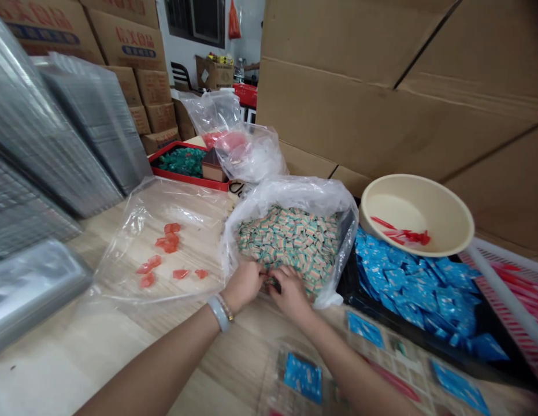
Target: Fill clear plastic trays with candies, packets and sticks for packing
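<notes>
A small dark bit (272,283) sits right at the fingertips of both hands. It's too small to tell what it is, & its long axis can't be made out. The L hand (244,284) & R hand (290,292) are both narrow, fingers curled in, close together, & both seem to pinch the bit. Can't tell which one has more of it.

The bit is at the near edge of a bag of sweets (290,248), a big clear bag full of tiny teal & cream wrapped sweets. The bag is straight ahead of the hands. R hand is a bit nearer to it & lies over its edge. L hand is just beside the edge, on the side of a clear sheet (134,271) w/ red bits (167,242) on it.

To the right of the bag is a black tray (351,289) full of blue packets (414,283), w/ a cream bowl (418,214) on top, red strips in it. Near the R arm, a flat pack (302,377) w/ blue squares lies on the wood table (121,335). Nothing stands between the hands & the bag. Far back is a red tray (182,162) of green sweets.
</notes>
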Action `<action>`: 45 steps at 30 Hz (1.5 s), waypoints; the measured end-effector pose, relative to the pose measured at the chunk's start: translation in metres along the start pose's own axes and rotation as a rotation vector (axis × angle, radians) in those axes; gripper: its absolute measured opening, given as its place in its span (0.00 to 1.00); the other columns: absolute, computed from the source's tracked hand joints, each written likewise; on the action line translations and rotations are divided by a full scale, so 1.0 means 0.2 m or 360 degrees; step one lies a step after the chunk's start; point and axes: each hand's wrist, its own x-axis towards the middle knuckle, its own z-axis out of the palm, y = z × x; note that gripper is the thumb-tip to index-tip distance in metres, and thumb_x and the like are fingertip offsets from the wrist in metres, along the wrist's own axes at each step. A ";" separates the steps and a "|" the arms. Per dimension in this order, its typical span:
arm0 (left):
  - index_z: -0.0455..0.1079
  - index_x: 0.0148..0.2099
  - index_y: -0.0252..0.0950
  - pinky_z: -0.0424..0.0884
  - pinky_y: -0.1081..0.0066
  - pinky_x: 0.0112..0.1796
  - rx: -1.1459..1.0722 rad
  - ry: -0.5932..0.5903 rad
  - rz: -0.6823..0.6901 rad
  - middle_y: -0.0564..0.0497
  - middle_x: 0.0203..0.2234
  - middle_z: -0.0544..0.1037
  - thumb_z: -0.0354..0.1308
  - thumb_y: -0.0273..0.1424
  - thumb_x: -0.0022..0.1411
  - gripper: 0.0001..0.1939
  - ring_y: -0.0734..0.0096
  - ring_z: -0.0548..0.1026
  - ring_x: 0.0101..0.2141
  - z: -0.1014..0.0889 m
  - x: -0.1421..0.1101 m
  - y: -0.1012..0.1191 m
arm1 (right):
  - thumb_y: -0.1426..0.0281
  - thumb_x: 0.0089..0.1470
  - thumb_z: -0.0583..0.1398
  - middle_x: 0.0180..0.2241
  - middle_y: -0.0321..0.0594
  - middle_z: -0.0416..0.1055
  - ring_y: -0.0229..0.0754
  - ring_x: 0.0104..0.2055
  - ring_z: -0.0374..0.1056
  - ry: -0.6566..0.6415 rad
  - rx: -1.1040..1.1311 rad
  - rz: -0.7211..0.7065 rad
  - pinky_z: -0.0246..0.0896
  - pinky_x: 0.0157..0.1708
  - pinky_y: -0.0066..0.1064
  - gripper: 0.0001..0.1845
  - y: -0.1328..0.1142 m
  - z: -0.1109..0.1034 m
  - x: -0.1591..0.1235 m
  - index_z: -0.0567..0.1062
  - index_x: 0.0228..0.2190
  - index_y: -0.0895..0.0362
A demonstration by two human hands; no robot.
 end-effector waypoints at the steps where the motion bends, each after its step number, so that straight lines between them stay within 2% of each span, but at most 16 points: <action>1: 0.72 0.29 0.32 0.63 0.71 0.33 0.0022 0.0007 -0.0005 0.45 0.27 0.76 0.47 0.24 0.53 0.12 0.68 0.71 0.31 0.01 0.00 0.00 | 0.75 0.44 0.56 0.31 0.40 0.67 0.44 0.38 0.59 -0.0002 0.0007 -0.0001 0.50 0.36 0.32 0.07 0.00 0.00 0.00 0.71 0.29 0.56; 8: 0.72 0.31 0.31 0.65 0.71 0.35 -0.0112 0.0132 0.0088 0.45 0.28 0.76 0.44 0.26 0.55 0.14 0.68 0.71 0.32 0.01 0.02 -0.03 | 0.75 0.45 0.56 0.31 0.39 0.67 0.42 0.37 0.59 -0.0011 0.0020 0.0019 0.51 0.36 0.30 0.06 0.01 0.00 0.02 0.71 0.29 0.56; 13: 0.68 0.43 0.30 0.63 0.69 0.44 -0.0262 0.0059 0.0147 0.44 0.40 0.73 0.45 0.21 0.52 0.17 0.67 0.70 0.41 -0.03 0.01 -0.07 | 0.75 0.44 0.57 0.29 0.38 0.67 0.41 0.35 0.60 -0.0048 -0.0003 0.0027 0.51 0.35 0.30 0.05 0.02 -0.01 0.05 0.70 0.27 0.55; 16: 0.63 0.50 0.30 0.61 0.67 0.47 -0.0232 0.0245 0.0216 0.43 0.45 0.70 0.48 0.21 0.51 0.21 0.66 0.67 0.45 -0.03 -0.02 -0.09 | 0.75 0.44 0.57 0.30 0.38 0.67 0.41 0.36 0.60 -0.0030 -0.0023 -0.0008 0.51 0.36 0.30 0.05 0.02 0.00 0.04 0.71 0.28 0.55; 18: 0.64 0.47 0.31 0.62 0.66 0.45 -0.0169 0.0321 0.0273 0.44 0.42 0.71 0.49 0.23 0.53 0.18 0.66 0.67 0.44 -0.03 -0.04 -0.09 | 0.74 0.45 0.57 0.30 0.38 0.67 0.41 0.37 0.59 -0.0009 -0.0032 -0.0049 0.51 0.36 0.30 0.05 0.02 0.00 0.03 0.71 0.28 0.55; 21: 0.67 0.43 0.34 0.64 0.67 0.42 -0.0033 0.0265 0.0370 0.46 0.37 0.73 0.50 0.25 0.55 0.13 0.66 0.69 0.40 -0.03 -0.07 -0.10 | 0.74 0.45 0.57 0.31 0.37 0.66 0.41 0.37 0.59 0.0026 -0.0050 -0.0080 0.51 0.36 0.31 0.05 0.02 0.00 0.01 0.71 0.28 0.55; 26: 0.68 0.45 0.37 0.63 0.67 0.43 0.0221 0.0127 0.0496 0.47 0.37 0.73 0.50 0.25 0.56 0.14 0.66 0.68 0.40 -0.02 -0.08 -0.09 | 0.73 0.47 0.56 0.30 0.38 0.67 0.43 0.37 0.58 0.0078 -0.0135 -0.0117 0.51 0.37 0.33 0.05 0.00 0.01 -0.01 0.72 0.29 0.55; 35: 0.69 0.44 0.36 0.63 0.68 0.44 0.0252 -0.0116 0.0542 0.46 0.39 0.72 0.49 0.22 0.54 0.16 0.67 0.69 0.40 -0.07 -0.08 -0.09 | 0.71 0.51 0.54 0.33 0.40 0.68 0.44 0.39 0.58 0.0170 -0.0115 -0.0129 0.52 0.40 0.34 0.10 0.00 0.01 -0.06 0.71 0.36 0.54; 40: 0.69 0.43 0.35 0.63 0.68 0.43 0.0317 -0.0106 0.0498 0.45 0.37 0.73 0.47 0.23 0.55 0.15 0.67 0.70 0.39 -0.06 -0.09 -0.06 | 0.71 0.53 0.51 0.35 0.42 0.68 0.45 0.40 0.58 0.0179 -0.0144 -0.0163 0.53 0.39 0.36 0.12 -0.02 0.01 -0.08 0.70 0.39 0.55; 45: 0.69 0.41 0.33 0.63 0.68 0.44 0.0380 -0.0037 0.0504 0.43 0.40 0.72 0.42 0.23 0.56 0.16 0.67 0.69 0.41 0.01 -0.08 -0.05 | 0.72 0.52 0.51 0.32 0.42 0.68 0.46 0.39 0.58 0.0196 -0.0050 -0.0150 0.52 0.38 0.36 0.10 -0.02 0.01 -0.07 0.72 0.33 0.56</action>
